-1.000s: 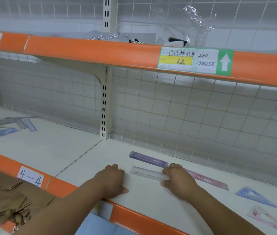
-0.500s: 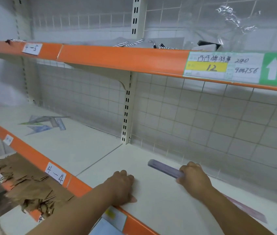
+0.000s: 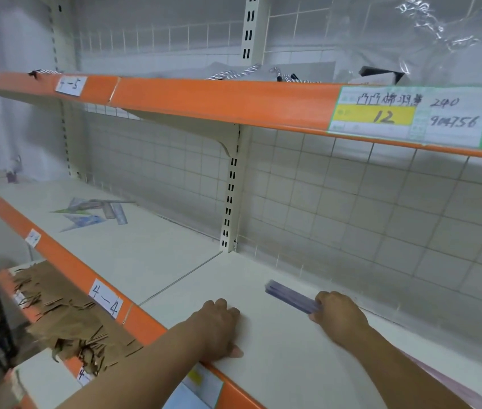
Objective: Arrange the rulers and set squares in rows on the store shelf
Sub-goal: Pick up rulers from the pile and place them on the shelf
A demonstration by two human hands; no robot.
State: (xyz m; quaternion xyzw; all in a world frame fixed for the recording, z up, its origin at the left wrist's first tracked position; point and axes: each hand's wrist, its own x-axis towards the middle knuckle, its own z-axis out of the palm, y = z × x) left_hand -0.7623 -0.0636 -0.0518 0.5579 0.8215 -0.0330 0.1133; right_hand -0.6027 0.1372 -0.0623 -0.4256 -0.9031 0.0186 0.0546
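Because the purple translucent plastic ruler [image 3: 290, 296] is a thin flat strip, it should weigh next to nothing and stay fairly stiff along its length, though it would likely flex under pressure in the middle and could snap if bent hard. It sits low over the cream shelf board [image 3: 278, 364] in the right-hand bay, towards the back, near the white wire grid back panel [image 3: 381, 216], slanting away to the left; blur leaves it unclear whether its far end touches the board, or whether it is one ruler or several stacked. The right hand [image 3: 340, 317] has its fingers curled round the near end, pinching it there. That hold suits so light a thing, but smooth plastic on a smooth board will probably skid at a touch, so a grip on the long edges nearer the middle, thumb one side and fingers the other, would give better control when squaring it into a row. The left hand [image 3: 219, 329] rests at the front of the same board with fingers curled under, holding nothing visible. Well apart, in the left bay, a loose heap of green, blue and grey set squares and rulers [image 3: 92, 212] lies; their thin flat faces may be hard to lift off the board, so sliding one to the edge looks the easier start.
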